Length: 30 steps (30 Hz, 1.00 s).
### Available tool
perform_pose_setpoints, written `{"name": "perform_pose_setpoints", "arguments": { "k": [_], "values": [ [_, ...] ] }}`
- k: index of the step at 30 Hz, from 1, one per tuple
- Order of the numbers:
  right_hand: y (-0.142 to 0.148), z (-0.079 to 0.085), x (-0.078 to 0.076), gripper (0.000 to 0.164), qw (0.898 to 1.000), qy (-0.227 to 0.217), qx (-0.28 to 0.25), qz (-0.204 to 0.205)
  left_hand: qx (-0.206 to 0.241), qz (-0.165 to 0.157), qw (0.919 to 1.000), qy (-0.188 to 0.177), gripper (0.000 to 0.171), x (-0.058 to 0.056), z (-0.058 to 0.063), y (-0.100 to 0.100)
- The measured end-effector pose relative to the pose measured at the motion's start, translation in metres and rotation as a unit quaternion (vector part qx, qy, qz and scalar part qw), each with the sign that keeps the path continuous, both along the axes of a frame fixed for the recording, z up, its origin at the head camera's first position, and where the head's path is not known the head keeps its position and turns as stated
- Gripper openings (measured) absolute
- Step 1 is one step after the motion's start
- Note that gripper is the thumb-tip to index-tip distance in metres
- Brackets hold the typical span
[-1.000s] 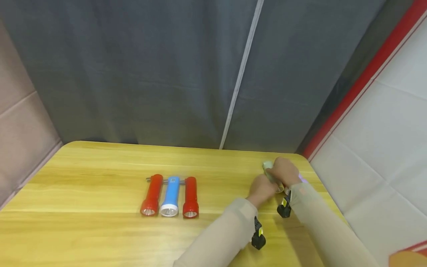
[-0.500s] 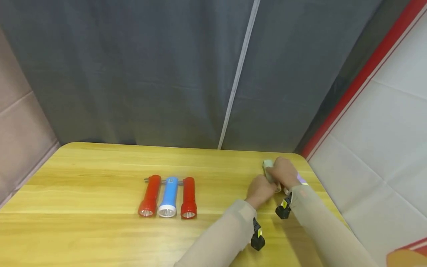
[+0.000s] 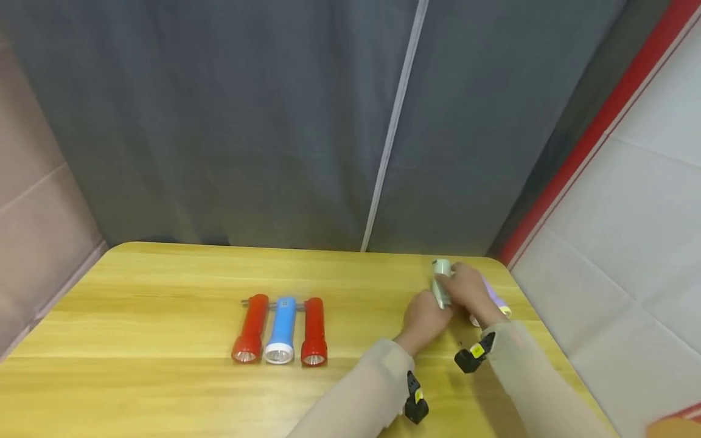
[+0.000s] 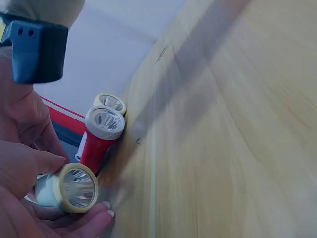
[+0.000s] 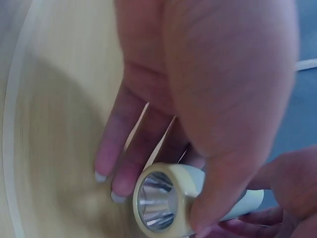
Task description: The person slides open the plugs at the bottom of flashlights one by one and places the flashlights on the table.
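Observation:
Both hands hold one pale green flashlight (image 3: pixel 441 271) with a cream head, over the table's right side. My left hand (image 3: pixel 427 319) grips it from the left; in the left wrist view its head (image 4: pixel 79 188) lies between thumb and fingers. From the right, my right hand (image 3: pixel 470 289) pinches it, the thumb on the cream rim (image 5: pixel 171 198) in the right wrist view. Close beside the right hand lie a purple flashlight (image 3: pixel 495 298), partly covered, and a red one (image 4: pixel 96 148) with a white head, best seen in the left wrist view.
Left of the hands, a red flashlight (image 3: pixel 253 328), a blue one (image 3: pixel 282 328) and another red one (image 3: pixel 314 331) lie in a row on the wooden table (image 3: pixel 164 389). A dark grey curtain (image 3: pixel 219 121) hangs behind; a white panel (image 3: pixel 630 231) stands at the right.
The pale green flashlight has turned a little in the hands and shows more of its length. My right hand has shifted slightly, uncovering more of the purple flashlight. The row at left stays put.

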State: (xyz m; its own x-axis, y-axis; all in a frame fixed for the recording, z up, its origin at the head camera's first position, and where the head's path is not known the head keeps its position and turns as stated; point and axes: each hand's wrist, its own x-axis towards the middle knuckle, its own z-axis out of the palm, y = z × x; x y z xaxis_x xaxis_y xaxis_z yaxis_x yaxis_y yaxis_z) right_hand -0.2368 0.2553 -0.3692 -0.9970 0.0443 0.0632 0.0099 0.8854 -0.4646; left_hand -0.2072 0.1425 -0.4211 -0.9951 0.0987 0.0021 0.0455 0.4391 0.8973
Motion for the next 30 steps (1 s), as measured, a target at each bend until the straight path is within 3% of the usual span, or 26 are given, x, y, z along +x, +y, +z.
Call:
{"name": "perform_pose_setpoints", "arguments": {
  "k": [4, 6, 9, 13, 18, 22, 30],
  "values": [
    [-0.006, 0.003, 0.008, 0.042, 0.999, 0.023, -0.035, 0.017, -0.042, -0.008, 0.9976, 0.055, 0.022, 0.005, 0.002, -0.010],
    [-0.010, 0.003, 0.012, 0.047, 0.998, 0.036, -0.049, 0.021, -0.067, -0.017, 0.9928, 0.098, 0.019, 0.007, 0.003, -0.016],
    [-0.013, 0.004, 0.020, 0.052, 0.997, 0.051, -0.062, 0.019, -0.087, -0.032, 0.9870, 0.131, 0.015, 0.011, 0.004, -0.025],
    [-0.021, 0.007, 0.030, 0.058, 0.994, 0.057, -0.088, 0.014, -0.087, -0.047, 0.9851, 0.141, 0.019, 0.018, 0.004, -0.039],
    [-0.035, 0.016, 0.043, 0.068, 0.987, 0.042, -0.156, 0.015, -0.065, -0.073, 0.9847, 0.144, 0.024, 0.029, 0.011, -0.062],
    [-0.047, 0.026, 0.052, 0.069, 0.978, 0.041, -0.205, 0.028, -0.037, -0.086, 0.9874, 0.128, 0.032, 0.039, 0.023, -0.084],
    [-0.067, 0.055, 0.075, 0.059, 0.948, 0.034, -0.305, 0.087, -0.042, -0.074, 0.9871, 0.136, 0.049, 0.059, 0.046, -0.122]
  ]
}}
